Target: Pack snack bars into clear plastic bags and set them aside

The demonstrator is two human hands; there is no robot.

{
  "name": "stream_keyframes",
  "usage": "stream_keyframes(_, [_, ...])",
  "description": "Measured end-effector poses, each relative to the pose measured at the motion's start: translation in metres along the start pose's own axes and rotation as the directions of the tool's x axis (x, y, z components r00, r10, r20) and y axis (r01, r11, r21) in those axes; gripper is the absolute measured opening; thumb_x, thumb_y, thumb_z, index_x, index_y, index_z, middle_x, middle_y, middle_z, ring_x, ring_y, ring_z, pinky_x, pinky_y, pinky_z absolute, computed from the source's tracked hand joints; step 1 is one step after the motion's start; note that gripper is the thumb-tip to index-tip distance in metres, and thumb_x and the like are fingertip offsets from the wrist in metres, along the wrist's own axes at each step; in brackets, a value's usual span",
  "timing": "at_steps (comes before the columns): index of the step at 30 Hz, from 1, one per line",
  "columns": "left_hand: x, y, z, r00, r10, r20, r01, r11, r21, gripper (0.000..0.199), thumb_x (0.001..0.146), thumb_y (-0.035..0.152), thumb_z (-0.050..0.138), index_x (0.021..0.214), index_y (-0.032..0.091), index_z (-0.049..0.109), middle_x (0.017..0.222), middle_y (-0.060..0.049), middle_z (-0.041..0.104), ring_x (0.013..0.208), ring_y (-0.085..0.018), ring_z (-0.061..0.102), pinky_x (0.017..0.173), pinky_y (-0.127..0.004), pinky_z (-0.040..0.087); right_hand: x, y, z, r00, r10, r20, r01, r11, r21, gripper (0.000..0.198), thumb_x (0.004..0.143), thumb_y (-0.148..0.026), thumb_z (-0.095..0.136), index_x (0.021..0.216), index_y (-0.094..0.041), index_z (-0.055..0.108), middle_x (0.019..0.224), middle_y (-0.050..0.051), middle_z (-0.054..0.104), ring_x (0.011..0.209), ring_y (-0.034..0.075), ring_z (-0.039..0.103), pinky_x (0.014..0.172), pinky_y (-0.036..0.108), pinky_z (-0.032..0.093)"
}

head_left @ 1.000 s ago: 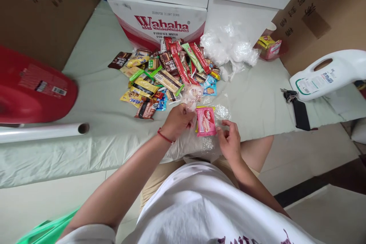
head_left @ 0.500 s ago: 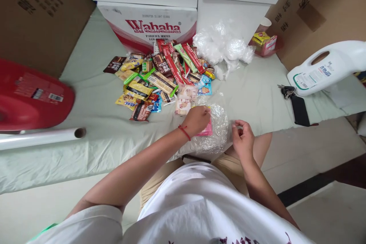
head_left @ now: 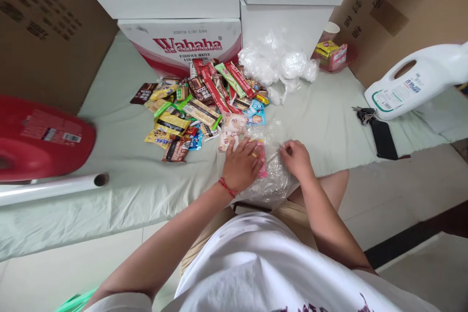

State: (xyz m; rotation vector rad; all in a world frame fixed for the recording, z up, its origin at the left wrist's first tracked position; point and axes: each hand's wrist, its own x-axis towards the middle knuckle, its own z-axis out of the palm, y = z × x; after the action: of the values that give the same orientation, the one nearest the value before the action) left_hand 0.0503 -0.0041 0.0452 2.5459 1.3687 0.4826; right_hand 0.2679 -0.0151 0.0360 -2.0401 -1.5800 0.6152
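My left hand (head_left: 242, 165) lies with spread fingers over a pink packet (head_left: 262, 158), which is partly hidden under it. Both rest on a sheet of clear plastic film (head_left: 276, 170) at the near edge of the cloth. To the right, the fingers of my right hand (head_left: 297, 157) are pinched on the film's edge. White wrapped snacks (head_left: 231, 126) with reddish print sit just beyond my left fingertips. Behind them spreads a pile of packaged snack bars (head_left: 201, 109) in many colours.
Crumpled clear plastic (head_left: 278, 61) lies by the Wahaba-type printed box (head_left: 183, 44). A red jug (head_left: 44, 139) and a film roll (head_left: 54, 187) are at left. On the right are a white detergent bottle (head_left: 409, 83), keys (head_left: 365, 114) and a black phone (head_left: 383, 139).
My left hand has opened from closed fingers and now lies flat over the pink packet. My right hand has moved left, bringing the film edge inward. The view has shifted slightly.
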Motion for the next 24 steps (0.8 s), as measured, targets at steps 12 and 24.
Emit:
stream_keyframes(12, [-0.011, 0.004, 0.009, 0.995, -0.033, 0.091, 0.027, 0.998, 0.063, 0.076, 0.089, 0.067, 0.061, 0.155, 0.032, 0.048, 0.172, -0.010, 0.029, 0.161, -0.041, 0.014, 0.122, -0.075, -0.004, -0.004, -0.005, 0.003, 0.963, 0.176, 0.203, -0.265, 0.760, 0.594, 0.033, 0.072, -0.052, 0.069, 0.082, -0.022, 0.061, 0.062, -0.006, 0.050, 0.048, 0.011, 0.039, 0.044, 0.025, 0.031])
stream_keyframes(24, [-0.009, 0.008, 0.006, 0.987, -0.056, 0.152, 0.065, 0.997, -0.052, 0.073, 0.087, 0.051, 0.065, 0.154, 0.029, 0.050, 0.171, -0.012, 0.030, 0.161, -0.042, 0.010, 0.122, -0.075, -0.005, -0.017, -0.065, 0.029, 0.987, -0.064, 0.150, -0.017, 0.872, 0.489, 0.053, 0.085, -0.032, 0.055, 0.135, -0.020, 0.066, 0.072, -0.003, 0.063, 0.068, 0.017, 0.061, 0.071, 0.029, 0.053])
